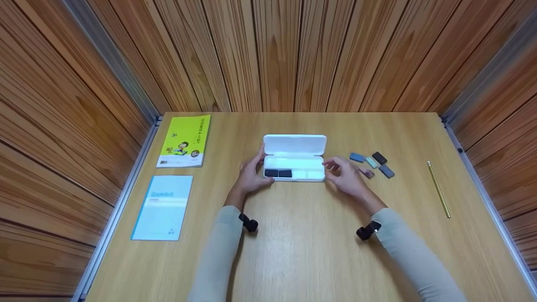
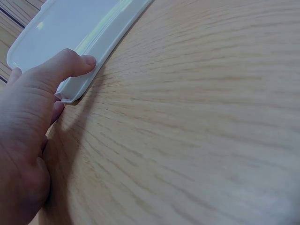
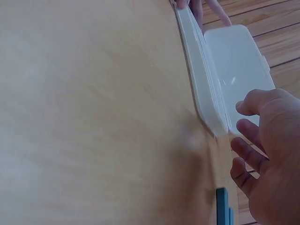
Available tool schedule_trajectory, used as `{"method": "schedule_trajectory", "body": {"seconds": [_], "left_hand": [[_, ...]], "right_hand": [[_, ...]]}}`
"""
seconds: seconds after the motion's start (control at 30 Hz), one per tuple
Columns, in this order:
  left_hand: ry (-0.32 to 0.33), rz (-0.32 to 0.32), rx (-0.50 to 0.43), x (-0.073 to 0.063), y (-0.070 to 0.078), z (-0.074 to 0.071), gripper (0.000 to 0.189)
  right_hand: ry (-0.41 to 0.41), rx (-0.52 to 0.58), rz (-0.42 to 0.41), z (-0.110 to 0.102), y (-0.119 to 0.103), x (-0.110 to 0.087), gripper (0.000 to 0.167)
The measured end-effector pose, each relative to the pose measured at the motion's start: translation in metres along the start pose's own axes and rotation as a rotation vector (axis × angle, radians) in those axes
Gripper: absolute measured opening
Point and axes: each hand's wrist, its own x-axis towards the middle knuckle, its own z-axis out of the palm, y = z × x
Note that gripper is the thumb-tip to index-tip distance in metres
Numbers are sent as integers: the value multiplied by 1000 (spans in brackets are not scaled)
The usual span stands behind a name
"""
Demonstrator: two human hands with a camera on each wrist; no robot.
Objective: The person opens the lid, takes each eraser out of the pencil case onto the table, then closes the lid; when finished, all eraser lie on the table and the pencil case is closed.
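The head view looks down into the white case (image 1: 303,162), which lies on the surface (image 1: 302,251) between the two hands; both wrist views catch it from low outside, where its walls hide the contents. Seen from the left wrist, the thumb (image 2: 77,66) of the left hand (image 1: 251,173) lies along the case's front wall with the other fingers round the end, so that this hand pinches the case at its left end. The right wrist view shows what the head view leaves less plain: the right hand (image 1: 346,176) has its fingers (image 3: 248,152) loosely bent and apart, gripping nothing, beside the case's right end; whether a fingertip touches the case I cannot tell. The lid (image 1: 295,144) stands open at the back. Inside the case, a long rear compartment runs behind a divided front row, and two dark blocks (image 1: 278,173) sit side by side at the left of that row, with pale bare space to their right. Only the head view shows the whole group of loose blocks (image 1: 371,162) just right of the right hand, the gold pencil (image 1: 439,189) farther right, and, at the left, a yellow-green book (image 1: 182,138) above a pale blue notebook (image 1: 161,214).
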Motion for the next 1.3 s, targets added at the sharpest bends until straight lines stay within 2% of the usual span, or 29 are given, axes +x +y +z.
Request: {"method": "schedule_trajectory", "body": {"seconds": [0.3,0.7,1.07,1.3], "left_hand": [[4,56,-23,-1,-3,0,123],[7,13,-14,-2,1,0,123],[14,-12,0,-3,4,2,121],[5,42,-68,-1,1,0,123]], "right_hand": [[-19,33,-90,21,-23,14,30],[-85,71,-120,48,-46,25,30],[-103,44,-88,67,-44,27,26],[-96,2,-83,72,-41,28,28]]}}
